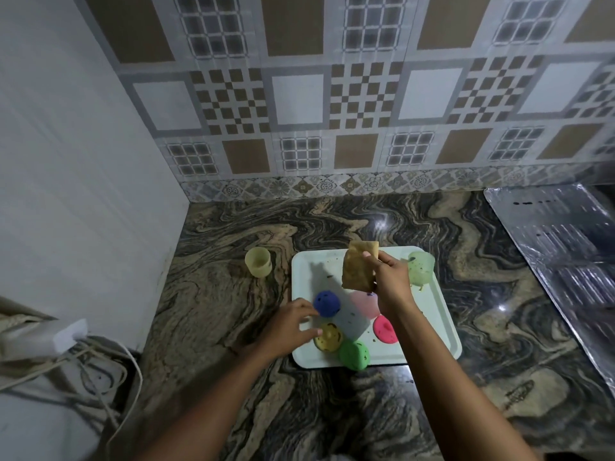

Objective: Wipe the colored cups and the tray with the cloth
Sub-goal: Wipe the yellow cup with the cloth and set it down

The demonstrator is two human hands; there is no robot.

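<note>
Head view, ordered from the near edge of the tray to its far edge.

- **Near edge:** a green cup overhangs the rim, with a yellow cup just beside it at the tray's left side and a deep pink cup further in.
- **Left side:** the left hand reaches over the rim with fingers extended and grips nothing. Its fingertips are at the blue cup and the yellow cup.
- **Middle:** a pale pink cup is partly hidden by the right forearm.
- **Above the middle:** the right hand pinches the cloth, which hangs clear of the tray.
- **Far right corner:** a pale green cup shows dark specks.
- **Off the tray, beyond its far left corner:** a pale yellow cup stands on the counter.

Progress: the cup off the tray may already be wiped. Specks still on the tray and the pale green cup suggest most of the wiping remains.
</note>
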